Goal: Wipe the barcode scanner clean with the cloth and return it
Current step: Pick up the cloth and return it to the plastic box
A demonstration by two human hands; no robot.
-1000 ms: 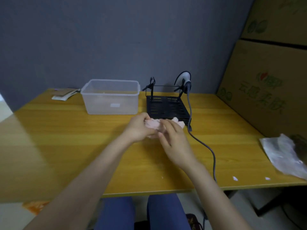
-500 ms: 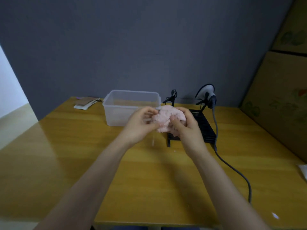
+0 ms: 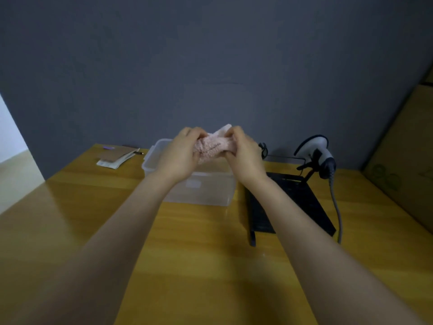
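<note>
A pink fluffy cloth [image 3: 214,146] is bunched between both hands, held in the air above the clear plastic tub [image 3: 201,188]. My left hand [image 3: 184,154] grips its left end and my right hand [image 3: 244,154] grips its right end. The barcode scanner [image 3: 316,152], white and dark grey, rests on the arms of a black stand [image 3: 302,195] at the right, well apart from both hands. Its grey cable [image 3: 337,207] hangs down over the table.
The wooden table [image 3: 70,219] reaches to a grey wall. Papers and a brown envelope [image 3: 117,157] lie at the back left. Cardboard boxes [image 3: 407,160] stand along the right side.
Both hands have lifted the cloth from the table in front of the stand up and leftward, over the tub. The cloth is now pulled out between the hands. The camera tilted upward.
</note>
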